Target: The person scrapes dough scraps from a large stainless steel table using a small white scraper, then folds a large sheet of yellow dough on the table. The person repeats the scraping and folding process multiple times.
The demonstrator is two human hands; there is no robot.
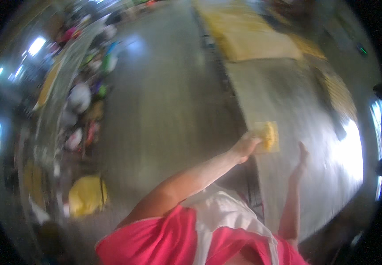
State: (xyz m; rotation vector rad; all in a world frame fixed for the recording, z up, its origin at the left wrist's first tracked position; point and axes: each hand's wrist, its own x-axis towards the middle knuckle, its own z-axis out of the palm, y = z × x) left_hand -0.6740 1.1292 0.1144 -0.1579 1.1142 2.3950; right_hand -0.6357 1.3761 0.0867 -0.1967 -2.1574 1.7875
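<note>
My left hand [248, 145] grips the left edge of a small pale square sheet with a yellow, lumpy strip [269, 136] on it, over the near part of a long metal-topped table [277, 89]. To the right of the sheet, my right hand [303, 154] is raised over the same table, apart from the sheet. The picture is blurred, and the right hand's fingers cannot be made out singly. What the yellow strip is made of cannot be told.
A thick pale-yellow slab or sheet [260, 43] covers the table's far part. Grey floor [151, 99] lies left of the table. Further left, several people sit or stand along another long table [68, 63]. A yellow rounded thing [87, 196] is at the lower left.
</note>
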